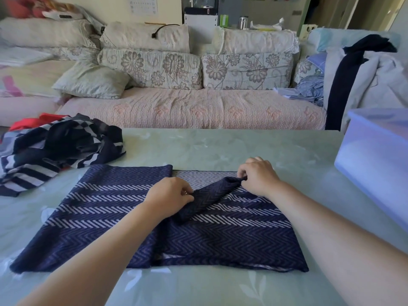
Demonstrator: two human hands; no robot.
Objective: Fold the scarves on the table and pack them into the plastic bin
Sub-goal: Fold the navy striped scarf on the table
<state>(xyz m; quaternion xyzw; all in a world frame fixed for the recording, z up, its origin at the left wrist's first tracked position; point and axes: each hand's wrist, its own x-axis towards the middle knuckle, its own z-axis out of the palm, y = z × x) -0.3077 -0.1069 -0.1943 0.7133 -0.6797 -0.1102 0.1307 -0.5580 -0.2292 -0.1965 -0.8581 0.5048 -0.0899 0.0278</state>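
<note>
scarf: blue scarf (123, 219) lies flat on the tabletop (220, 146), bin (371, 160) at right | hands: left hand (170, 194) and right hand (257, 176) both pinch a raised fold | feel: looks soft, light, floppy; best held at the corners | pile of scarves (55, 146) at left

A home living room: floral-cushioned sofa (187, 102), wall calendar (143, 5), laundry heaped on an armchair (362, 80).
</note>
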